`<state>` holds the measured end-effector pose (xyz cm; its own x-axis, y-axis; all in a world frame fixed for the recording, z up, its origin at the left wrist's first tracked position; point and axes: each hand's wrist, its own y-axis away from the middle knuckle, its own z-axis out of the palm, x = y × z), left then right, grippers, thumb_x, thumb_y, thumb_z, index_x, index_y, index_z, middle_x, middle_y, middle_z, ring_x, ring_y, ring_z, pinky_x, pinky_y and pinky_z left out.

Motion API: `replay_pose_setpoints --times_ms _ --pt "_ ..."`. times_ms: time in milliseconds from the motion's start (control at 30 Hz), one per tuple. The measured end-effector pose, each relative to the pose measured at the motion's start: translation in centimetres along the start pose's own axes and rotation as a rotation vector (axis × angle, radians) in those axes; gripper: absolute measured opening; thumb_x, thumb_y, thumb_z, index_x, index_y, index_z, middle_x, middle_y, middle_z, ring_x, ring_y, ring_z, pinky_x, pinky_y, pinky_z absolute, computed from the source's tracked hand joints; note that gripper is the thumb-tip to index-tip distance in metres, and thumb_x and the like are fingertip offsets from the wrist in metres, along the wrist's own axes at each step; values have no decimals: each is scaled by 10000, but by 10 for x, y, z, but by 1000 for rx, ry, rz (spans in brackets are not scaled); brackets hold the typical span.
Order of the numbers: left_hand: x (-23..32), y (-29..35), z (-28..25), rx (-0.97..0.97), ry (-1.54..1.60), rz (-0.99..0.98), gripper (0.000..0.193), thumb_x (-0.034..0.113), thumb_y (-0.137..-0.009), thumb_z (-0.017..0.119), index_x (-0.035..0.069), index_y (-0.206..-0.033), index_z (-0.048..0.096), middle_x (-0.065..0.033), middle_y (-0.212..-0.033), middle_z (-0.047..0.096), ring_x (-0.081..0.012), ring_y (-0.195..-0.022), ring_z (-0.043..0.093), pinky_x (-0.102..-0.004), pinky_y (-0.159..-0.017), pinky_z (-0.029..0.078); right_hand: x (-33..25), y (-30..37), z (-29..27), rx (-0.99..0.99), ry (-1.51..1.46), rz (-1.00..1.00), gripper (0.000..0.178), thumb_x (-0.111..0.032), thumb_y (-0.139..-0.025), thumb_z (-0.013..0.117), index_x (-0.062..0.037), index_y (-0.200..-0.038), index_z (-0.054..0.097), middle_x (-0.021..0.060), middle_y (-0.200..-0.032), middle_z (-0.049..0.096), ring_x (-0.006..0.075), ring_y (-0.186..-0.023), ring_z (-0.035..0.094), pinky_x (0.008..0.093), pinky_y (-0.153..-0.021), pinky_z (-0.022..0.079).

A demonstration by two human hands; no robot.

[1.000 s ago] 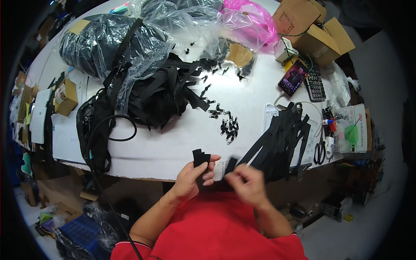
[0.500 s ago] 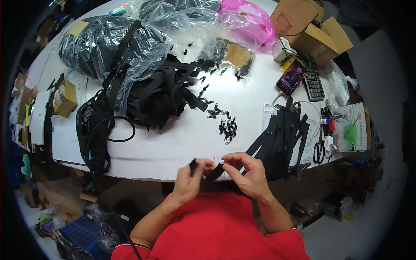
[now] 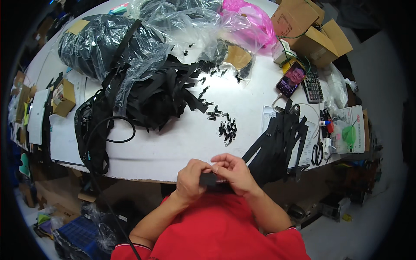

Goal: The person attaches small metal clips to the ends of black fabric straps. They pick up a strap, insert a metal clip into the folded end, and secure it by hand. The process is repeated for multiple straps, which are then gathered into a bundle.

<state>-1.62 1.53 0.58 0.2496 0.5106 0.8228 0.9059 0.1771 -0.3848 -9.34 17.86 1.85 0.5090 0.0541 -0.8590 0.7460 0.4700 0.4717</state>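
At the table's near edge my left hand point(image 3: 189, 178) is closed on a short black zipper strip point(image 3: 208, 179). My right hand point(image 3: 236, 175) meets it from the other side, thumb and index finger pinched at the strip's end and the other fingers curled above. Whether a small part sits between the fingertips is hidden. Beyond the hands lies a loose cluster of black zipper sliders point(image 3: 228, 130) with metallic pull tabs. More black strips point(image 3: 277, 141) are fanned out to the right of my right hand.
A heap of black strips point(image 3: 158, 95) lies left of centre, by a plastic-wrapped black bundle point(image 3: 108, 43). A black cable point(image 3: 108, 141) loops at left. On the right are a lit phone point(image 3: 291, 79), a calculator point(image 3: 313, 88), scissors point(image 3: 317, 152) and open cardboard boxes point(image 3: 318, 43).
My hands have come closer together, the right moving left and the left turning inward. The strip, earlier stretched between them, now shows as a short flat piece below the fingers.
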Motion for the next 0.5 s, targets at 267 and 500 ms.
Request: replay_pose_setpoints --times_ms 267,500 --pt "9 4 -9 -53 214 -204 138 -68 -870 601 4 -987 606 -144 -872 622 -285 -758 637 -356 -676 518 -33 -80 -3 428 1353 -656 119 -137 -833 754 -58 -900 695 91 -895 623 304 -850 603 426 -769 448" --pt "1 -1 -15 -22 228 -138 134 -53 -850 697 11 -967 684 -118 -877 682 -214 -779 657 -305 -689 515 -40 -74 -25 268 710 -609 143 -131 -847 740 -57 -966 709 59 -937 689 187 -821 633 333 -778 464"
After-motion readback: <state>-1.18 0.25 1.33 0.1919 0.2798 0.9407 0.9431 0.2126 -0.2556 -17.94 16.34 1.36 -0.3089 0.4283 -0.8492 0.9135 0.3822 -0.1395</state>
